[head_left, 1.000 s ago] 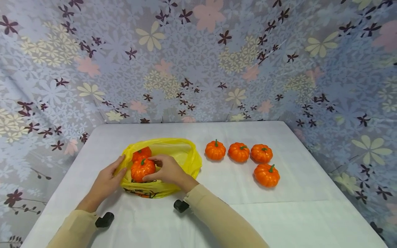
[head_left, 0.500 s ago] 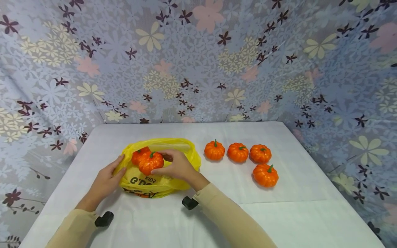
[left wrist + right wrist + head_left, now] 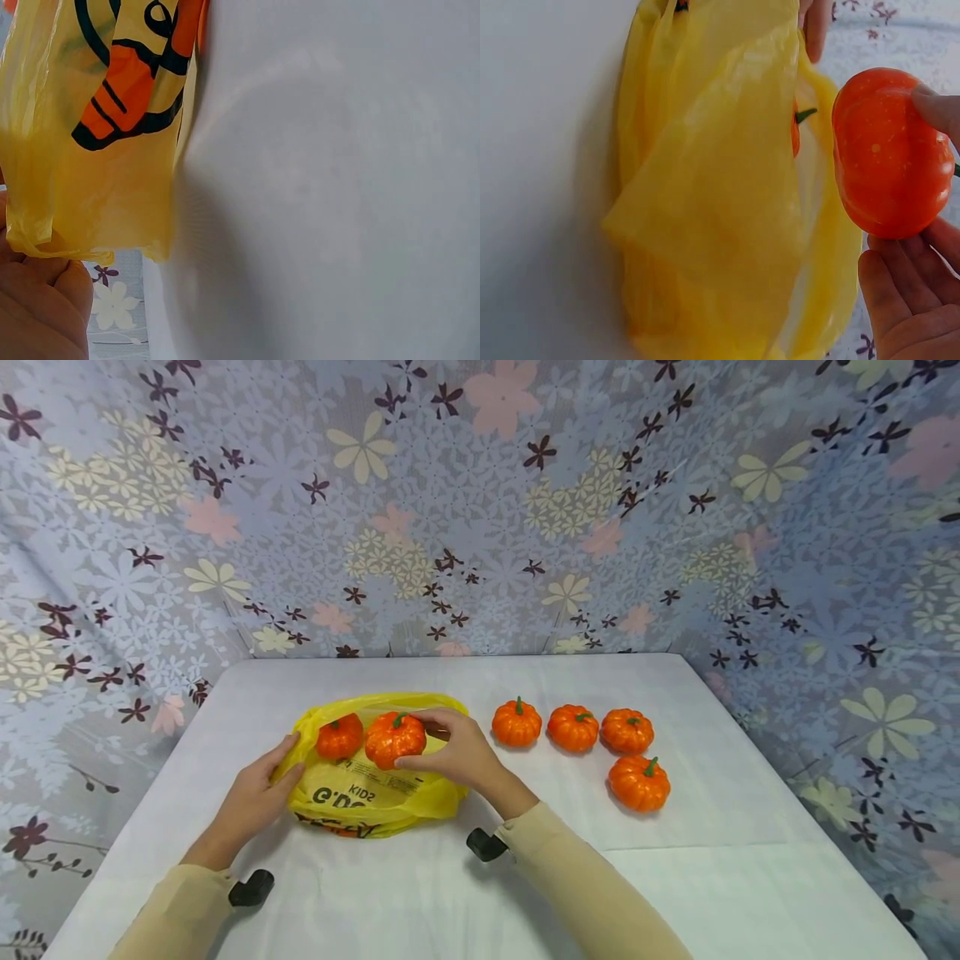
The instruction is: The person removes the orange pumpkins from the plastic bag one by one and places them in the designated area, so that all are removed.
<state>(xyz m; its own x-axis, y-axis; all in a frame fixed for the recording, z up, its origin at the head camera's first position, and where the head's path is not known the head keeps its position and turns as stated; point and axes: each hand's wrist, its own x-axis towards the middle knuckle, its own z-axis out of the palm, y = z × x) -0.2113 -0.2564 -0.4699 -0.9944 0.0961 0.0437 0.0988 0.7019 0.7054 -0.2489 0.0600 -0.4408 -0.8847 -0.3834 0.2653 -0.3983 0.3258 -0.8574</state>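
My right hand (image 3: 465,756) grips a small orange toy pumpkin (image 3: 392,743) with a green stem, thumb and fingers on its right side. The pumpkin is over the mouth of a yellow plastic bag (image 3: 431,802) lying on the table. Another toy pumpkin (image 3: 339,739) sits inside the bag at its left. My left hand (image 3: 258,797) pinches the left edge of the bag's mouth, holding it wide. In the left wrist view the bag's printed side (image 3: 127,187) hangs beside the fingers. The right wrist view has the gripped pumpkin (image 3: 889,157) beside the bag's opening.
To the right of the bag, several more toy pumpkins stand on the white-covered table: one nearest the bag (image 3: 516,723), two beside it in a row, and one in front (image 3: 639,783). A floral curtain (image 3: 480,527) hangs behind the table.
My right hand has lifted the pumpkin off the bag's left front and moved it right and slightly back, uncovering the other pumpkin and the bag's print. My left hand keeps its place.
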